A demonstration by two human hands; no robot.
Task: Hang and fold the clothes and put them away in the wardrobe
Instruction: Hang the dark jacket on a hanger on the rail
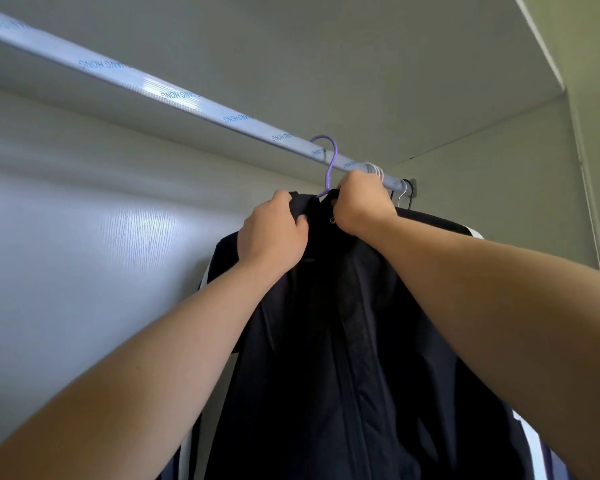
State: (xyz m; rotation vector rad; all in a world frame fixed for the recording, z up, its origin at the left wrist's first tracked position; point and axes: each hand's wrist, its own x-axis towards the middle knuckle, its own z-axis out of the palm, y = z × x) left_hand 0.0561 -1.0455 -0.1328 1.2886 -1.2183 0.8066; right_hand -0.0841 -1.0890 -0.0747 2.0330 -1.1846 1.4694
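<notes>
— While both arms reach up, what are the hands doing?
— The left hand (274, 230) has its fingers curled into the dark collar of the jacket (343, 341), gripping the cloth. The right hand (361, 206) is bunched tight on the collar too, just beside the neck of a purple hanger (331, 161).
— And where is the jacket?
— It hangs from that hanger, whose hook loops over the rail (187, 95) inside the wardrobe (84, 254). The cloth falls straight down between the forearms, with white stripes showing at both sleeves.
— Anything in the way?
— More hooks (400, 192), white and black, crowd the rail's right end, just behind the right hand's knuckles and close to the side wall (499, 188).
</notes>
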